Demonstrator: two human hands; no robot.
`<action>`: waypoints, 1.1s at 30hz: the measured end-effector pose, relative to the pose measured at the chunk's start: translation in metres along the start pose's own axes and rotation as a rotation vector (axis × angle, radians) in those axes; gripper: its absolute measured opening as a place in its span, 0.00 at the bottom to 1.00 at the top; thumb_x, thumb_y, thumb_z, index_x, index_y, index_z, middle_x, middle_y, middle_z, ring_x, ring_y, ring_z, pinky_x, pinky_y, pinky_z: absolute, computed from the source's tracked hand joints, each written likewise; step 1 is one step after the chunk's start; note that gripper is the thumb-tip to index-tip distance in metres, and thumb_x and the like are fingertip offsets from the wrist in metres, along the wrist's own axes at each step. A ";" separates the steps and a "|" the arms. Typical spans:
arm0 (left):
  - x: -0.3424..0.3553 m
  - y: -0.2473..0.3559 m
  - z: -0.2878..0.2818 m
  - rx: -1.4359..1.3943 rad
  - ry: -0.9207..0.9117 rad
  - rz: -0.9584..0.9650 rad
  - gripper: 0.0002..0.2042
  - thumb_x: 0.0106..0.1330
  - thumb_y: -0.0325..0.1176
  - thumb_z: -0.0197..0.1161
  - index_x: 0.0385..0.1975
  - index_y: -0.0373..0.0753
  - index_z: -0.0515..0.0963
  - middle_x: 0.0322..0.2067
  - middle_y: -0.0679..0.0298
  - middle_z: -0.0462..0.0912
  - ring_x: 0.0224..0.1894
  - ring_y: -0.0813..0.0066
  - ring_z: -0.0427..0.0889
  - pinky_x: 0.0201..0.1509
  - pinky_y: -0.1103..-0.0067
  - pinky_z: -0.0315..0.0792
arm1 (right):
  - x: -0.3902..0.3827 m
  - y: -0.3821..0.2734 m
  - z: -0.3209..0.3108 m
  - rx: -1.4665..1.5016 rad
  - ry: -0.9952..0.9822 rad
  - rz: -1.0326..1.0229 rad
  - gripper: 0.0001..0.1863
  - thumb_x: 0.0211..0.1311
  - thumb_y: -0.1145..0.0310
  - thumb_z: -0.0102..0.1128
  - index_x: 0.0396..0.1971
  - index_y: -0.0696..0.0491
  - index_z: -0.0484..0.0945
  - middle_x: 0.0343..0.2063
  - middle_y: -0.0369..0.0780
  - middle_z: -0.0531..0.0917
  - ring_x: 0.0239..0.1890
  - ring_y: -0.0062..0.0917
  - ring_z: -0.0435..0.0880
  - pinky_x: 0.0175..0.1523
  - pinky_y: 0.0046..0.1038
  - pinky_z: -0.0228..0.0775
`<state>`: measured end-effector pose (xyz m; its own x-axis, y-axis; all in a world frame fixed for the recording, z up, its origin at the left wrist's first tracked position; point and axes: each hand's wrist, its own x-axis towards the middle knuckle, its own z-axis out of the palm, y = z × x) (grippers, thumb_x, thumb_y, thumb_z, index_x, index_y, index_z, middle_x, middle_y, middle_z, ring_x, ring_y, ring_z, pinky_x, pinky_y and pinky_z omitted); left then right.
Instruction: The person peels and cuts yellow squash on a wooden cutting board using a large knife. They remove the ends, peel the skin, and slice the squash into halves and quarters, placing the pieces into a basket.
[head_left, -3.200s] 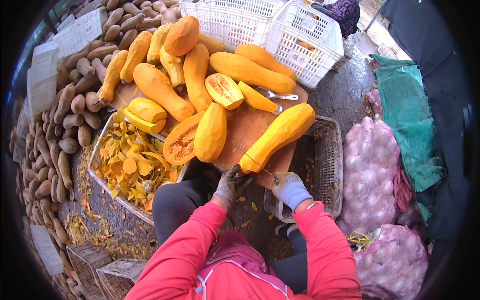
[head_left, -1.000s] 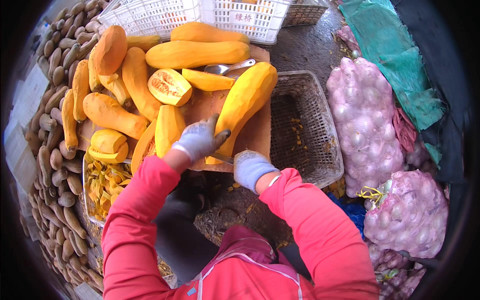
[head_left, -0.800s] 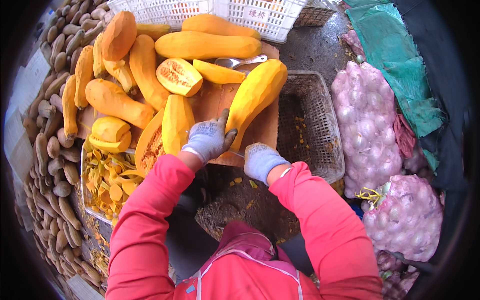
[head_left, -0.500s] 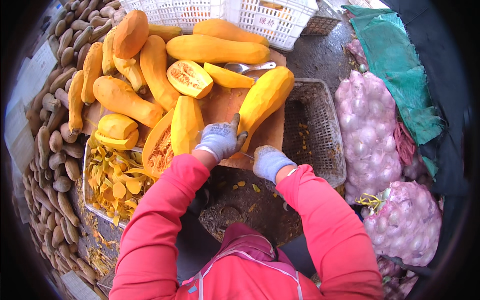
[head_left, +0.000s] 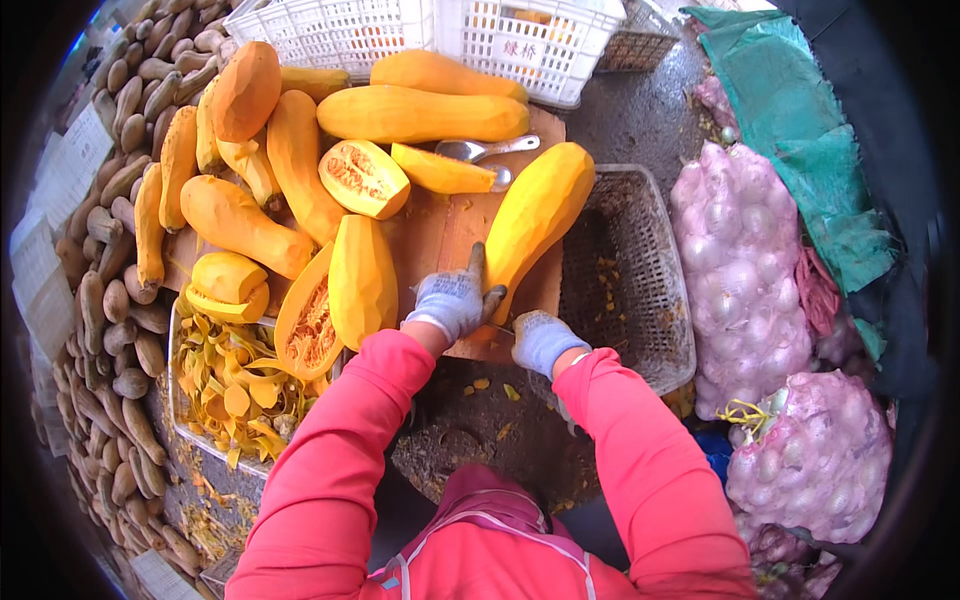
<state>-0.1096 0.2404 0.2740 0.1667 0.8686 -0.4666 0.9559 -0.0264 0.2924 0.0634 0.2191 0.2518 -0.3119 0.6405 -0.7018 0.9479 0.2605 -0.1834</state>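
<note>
A long peeled orange squash (head_left: 541, 212) slants across the right side of a brown board (head_left: 445, 228). My left hand (head_left: 447, 303), in a pale blue-grey glove with dark fingertips, grips its near end, index finger stretched along the side and thumb at the tip. In my right gloved hand (head_left: 546, 342), closed into a fist, is a knife (head_left: 506, 330); only a thin bit of blade shows at the squash's near tip, and the fist hides the handle. Left of my hands lie cut squash halves, one peeled side up (head_left: 362, 285), another showing stringy seeds (head_left: 306, 320).
More peeled squash (head_left: 423, 114) and a metal spoon (head_left: 487, 149) lie farther back. Peelings fill a crate (head_left: 180, 385) at left; a dark crate (head_left: 640, 215) stands at right. White crates (head_left: 530, 45), heaped unpeeled squash (head_left: 115, 320) and net sacks of onions (head_left: 738, 270) surround the board.
The held squash and both hands have shifted slightly right and nearer, away from the cut wedge. A second shiny metal end now shows beside the wedge. The whole view has shifted a little.
</note>
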 end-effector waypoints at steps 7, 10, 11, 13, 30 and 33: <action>0.002 0.007 -0.003 0.055 -0.028 -0.010 0.43 0.71 0.62 0.50 0.75 0.34 0.53 0.49 0.39 0.84 0.50 0.41 0.84 0.56 0.53 0.74 | 0.001 0.008 0.006 0.102 0.031 -0.021 0.19 0.60 0.63 0.58 0.45 0.57 0.87 0.46 0.53 0.86 0.52 0.47 0.85 0.58 0.42 0.77; -0.003 0.010 0.003 0.084 0.060 0.015 0.42 0.71 0.61 0.51 0.75 0.33 0.54 0.50 0.40 0.83 0.51 0.42 0.84 0.56 0.54 0.75 | 0.003 0.006 0.009 0.124 0.014 0.003 0.17 0.65 0.62 0.58 0.48 0.55 0.86 0.49 0.52 0.86 0.53 0.47 0.85 0.58 0.43 0.78; -0.003 0.014 0.004 0.119 0.033 -0.007 0.46 0.69 0.63 0.53 0.76 0.35 0.49 0.53 0.44 0.82 0.52 0.48 0.84 0.56 0.56 0.74 | 0.004 0.005 0.011 0.123 0.019 0.005 0.18 0.65 0.61 0.59 0.48 0.54 0.86 0.50 0.51 0.85 0.54 0.46 0.85 0.57 0.43 0.78; -0.003 0.025 0.003 0.070 0.056 -0.052 0.48 0.67 0.63 0.56 0.77 0.34 0.47 0.55 0.44 0.80 0.54 0.48 0.84 0.57 0.57 0.74 | 0.006 0.003 0.018 0.103 0.040 -0.021 0.18 0.65 0.61 0.59 0.49 0.54 0.86 0.50 0.50 0.85 0.54 0.45 0.85 0.57 0.42 0.78; -0.117 0.000 0.068 -1.752 0.754 -0.517 0.21 0.72 0.38 0.62 0.60 0.37 0.71 0.53 0.51 0.78 0.55 0.61 0.78 0.62 0.66 0.72 | -0.018 -0.008 0.027 0.162 0.166 -0.035 0.15 0.67 0.65 0.56 0.47 0.53 0.87 0.48 0.48 0.87 0.51 0.43 0.87 0.52 0.43 0.81; -0.121 0.002 0.108 -2.344 0.107 -0.565 0.28 0.74 0.48 0.56 0.67 0.39 0.60 0.66 0.43 0.65 0.68 0.43 0.67 0.69 0.49 0.66 | -0.024 -0.014 0.045 0.185 0.270 -0.010 0.14 0.66 0.65 0.56 0.44 0.54 0.87 0.45 0.48 0.88 0.49 0.43 0.88 0.50 0.42 0.82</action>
<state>-0.1019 0.0820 0.2408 0.0180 0.6069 -0.7946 -0.8575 0.4180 0.2998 0.0602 0.1676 0.2399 -0.3041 0.8134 -0.4958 0.9327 0.1483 -0.3288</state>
